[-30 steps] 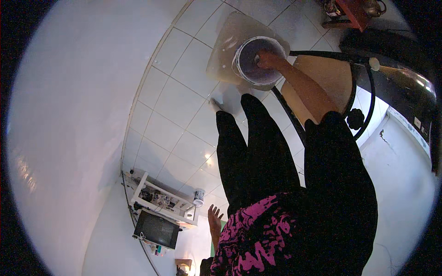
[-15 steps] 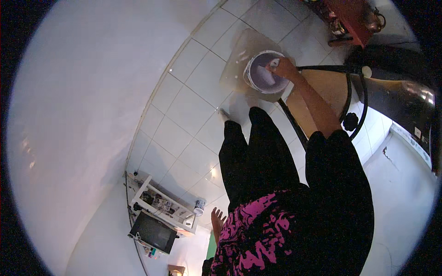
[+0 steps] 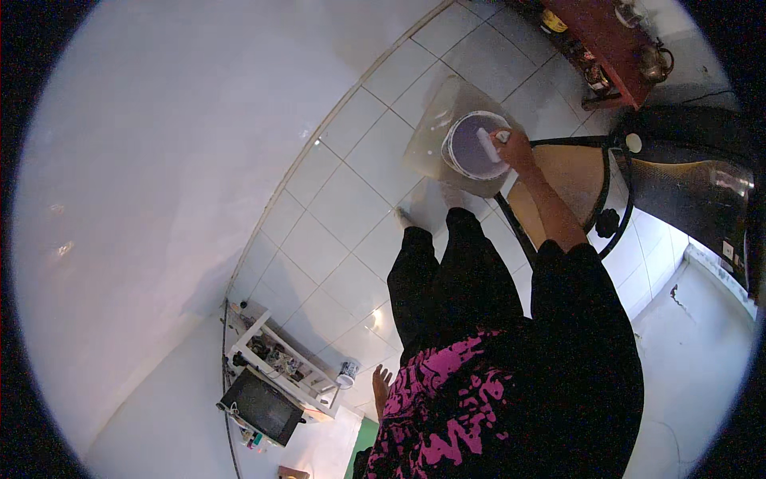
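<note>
Standing on the white tiled floor (image 3: pixel 335 215) is a round bucket (image 3: pixel 471 148) of pale lilac paint, set on a sheet of clear plastic (image 3: pixel 435 128) spread near the foot of a white wall (image 3: pixel 159 160). The person's right hand (image 3: pixel 515 148) reaches down over the bucket's rim, its fingers curled around the handle of a small paint roller (image 3: pixel 487 144), whose white sleeve lies across the paint inside the bucket. By the look of it, the roller is being loaded with paint. The stretch of wall in view is plain white with no lilac on it, so, judging from this view, the painting itself has not yet begun there and nearly all of it remains. The left hand (image 3: pixel 382 383) hangs low at the person's side, near the bottom of the view, fingers spread loosely and holding nothing. The person wears black trousers and a black top with a bright pink pattern. Just beside the bucket, to the person's right, stands a chair (image 3: pixel 558 180) with a tan seat and a thin black metal frame. Farther off, a dark red shelf (image 3: pixel 606 40) carries small objects, among them what looks like a kettle. By the wall on the person's left, a low white stand (image 3: pixel 279 363) holds clutter, with a dark screen (image 3: pixel 259 407) next to it.
</note>
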The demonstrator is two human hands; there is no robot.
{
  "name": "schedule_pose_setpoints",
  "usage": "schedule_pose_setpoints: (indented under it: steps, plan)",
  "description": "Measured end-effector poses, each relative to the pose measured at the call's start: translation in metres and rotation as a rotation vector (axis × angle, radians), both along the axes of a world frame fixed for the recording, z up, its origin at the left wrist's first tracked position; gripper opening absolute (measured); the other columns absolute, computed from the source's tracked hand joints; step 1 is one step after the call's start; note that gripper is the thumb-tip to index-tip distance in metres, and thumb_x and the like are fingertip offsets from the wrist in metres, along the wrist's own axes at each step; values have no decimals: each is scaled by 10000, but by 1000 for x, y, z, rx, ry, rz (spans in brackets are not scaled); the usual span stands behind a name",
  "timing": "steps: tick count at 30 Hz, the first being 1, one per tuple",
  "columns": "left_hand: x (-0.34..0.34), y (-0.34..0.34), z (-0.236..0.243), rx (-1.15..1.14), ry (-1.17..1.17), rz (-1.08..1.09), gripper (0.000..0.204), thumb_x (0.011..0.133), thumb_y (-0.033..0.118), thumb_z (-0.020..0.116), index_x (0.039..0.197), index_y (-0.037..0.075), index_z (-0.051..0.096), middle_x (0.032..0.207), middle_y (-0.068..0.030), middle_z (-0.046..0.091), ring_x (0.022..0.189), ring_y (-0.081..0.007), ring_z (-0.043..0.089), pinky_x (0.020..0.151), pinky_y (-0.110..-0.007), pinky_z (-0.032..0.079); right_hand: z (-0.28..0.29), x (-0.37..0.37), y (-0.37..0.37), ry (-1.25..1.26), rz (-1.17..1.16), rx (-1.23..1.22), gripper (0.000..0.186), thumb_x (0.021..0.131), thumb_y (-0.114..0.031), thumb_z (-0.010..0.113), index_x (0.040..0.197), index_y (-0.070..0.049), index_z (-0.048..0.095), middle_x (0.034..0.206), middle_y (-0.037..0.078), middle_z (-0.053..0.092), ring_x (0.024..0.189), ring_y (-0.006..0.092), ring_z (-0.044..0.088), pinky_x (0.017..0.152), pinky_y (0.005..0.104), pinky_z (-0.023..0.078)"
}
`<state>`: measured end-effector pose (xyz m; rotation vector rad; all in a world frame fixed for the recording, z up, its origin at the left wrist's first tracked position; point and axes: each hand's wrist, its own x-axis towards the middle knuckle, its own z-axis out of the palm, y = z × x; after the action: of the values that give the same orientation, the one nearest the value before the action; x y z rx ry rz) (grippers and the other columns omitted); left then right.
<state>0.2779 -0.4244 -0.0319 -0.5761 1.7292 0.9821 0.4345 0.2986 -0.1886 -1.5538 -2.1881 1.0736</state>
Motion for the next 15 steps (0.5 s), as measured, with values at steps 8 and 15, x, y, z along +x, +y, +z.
schedule_pose_setpoints:
  steps: [8,15]
  plan:
    - [-22,18,-15,-25,41,28,611,885,532,453,1359,155,372,1386,-143,382,1225,-322,403,926,-498,372,-51,31,12,-32,-131,254,176,774,-154,704,900,-34,680,767,101,673,672,185,637,628,330,517]
    - [-76,122,-34,77,156,-89,586,889,515,460,1343,150,398,1350,-120,436,1197,-293,439,903,-469,392,13,57,4,713,-551,-635,229,792,-159,708,937,0,632,863,114,659,750,208,666,628,313,577]
